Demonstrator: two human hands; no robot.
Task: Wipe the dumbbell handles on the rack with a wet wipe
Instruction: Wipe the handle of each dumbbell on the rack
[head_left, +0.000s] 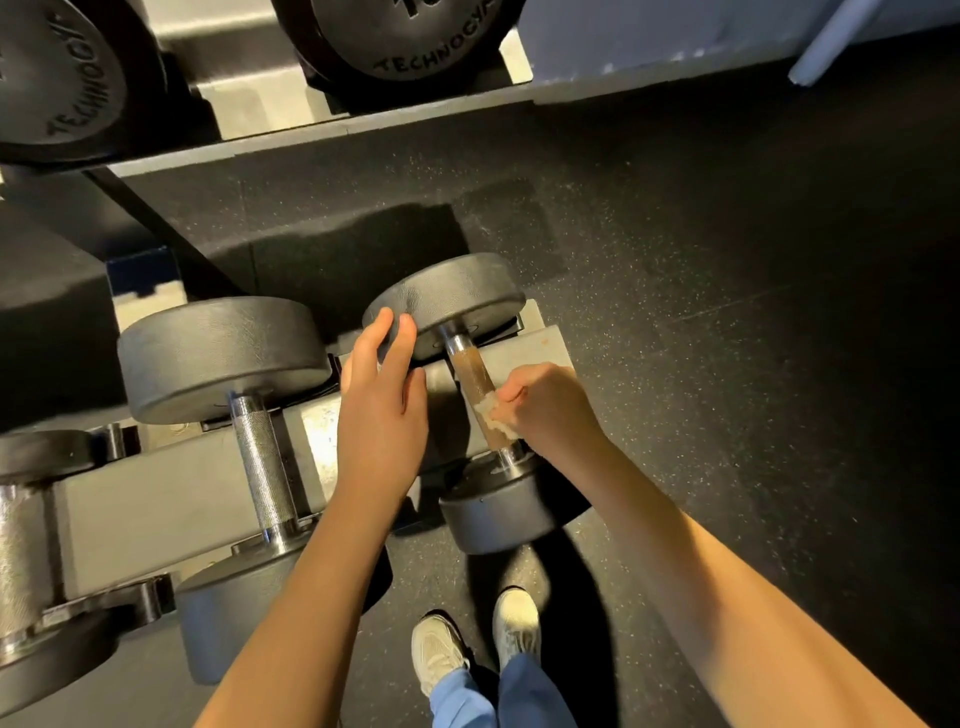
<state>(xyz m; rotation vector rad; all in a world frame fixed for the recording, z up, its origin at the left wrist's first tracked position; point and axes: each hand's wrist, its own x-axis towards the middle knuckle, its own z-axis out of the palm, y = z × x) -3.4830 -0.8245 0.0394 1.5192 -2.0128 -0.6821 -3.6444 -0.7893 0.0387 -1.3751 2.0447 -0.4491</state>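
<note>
The right hand (550, 405) was curled round a crumpled white wet wipe (493, 415), pinching it against the near end of the handle (470, 371), a brownish, shiny bar between chrome collars. That black, round-headed dumbbell (452, 296) sat at the right end of the rack (156, 499), its handle running from eleven to five o'clock. At nine o'clock from the wipe, the left hand (382, 410) lay with straight fingers touching the far head's rim, gripping nothing.
</note>
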